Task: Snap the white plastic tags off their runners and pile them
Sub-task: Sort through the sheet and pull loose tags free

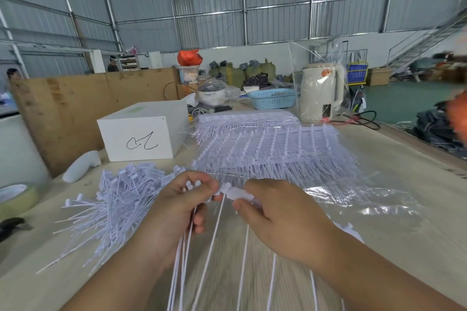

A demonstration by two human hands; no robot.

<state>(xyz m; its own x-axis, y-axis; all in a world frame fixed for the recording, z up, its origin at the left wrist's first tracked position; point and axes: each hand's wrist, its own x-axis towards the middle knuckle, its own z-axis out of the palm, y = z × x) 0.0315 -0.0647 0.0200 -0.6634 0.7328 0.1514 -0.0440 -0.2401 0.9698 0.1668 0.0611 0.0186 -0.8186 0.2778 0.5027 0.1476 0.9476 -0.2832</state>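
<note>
Two hands meet near the counter edge in the head view, the left hand and right hand pinching one strip of tags lying left-right between them, the pile of loose tags just left, nearest the left hand.

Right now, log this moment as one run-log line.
step: snapping tags | left hand: grips tag runner | right hand: pinches same runner | loose pile: left on table | unsnapped stack: behind hands

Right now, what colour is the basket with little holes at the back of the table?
Light blue. The basket shows in the head view.
</note>
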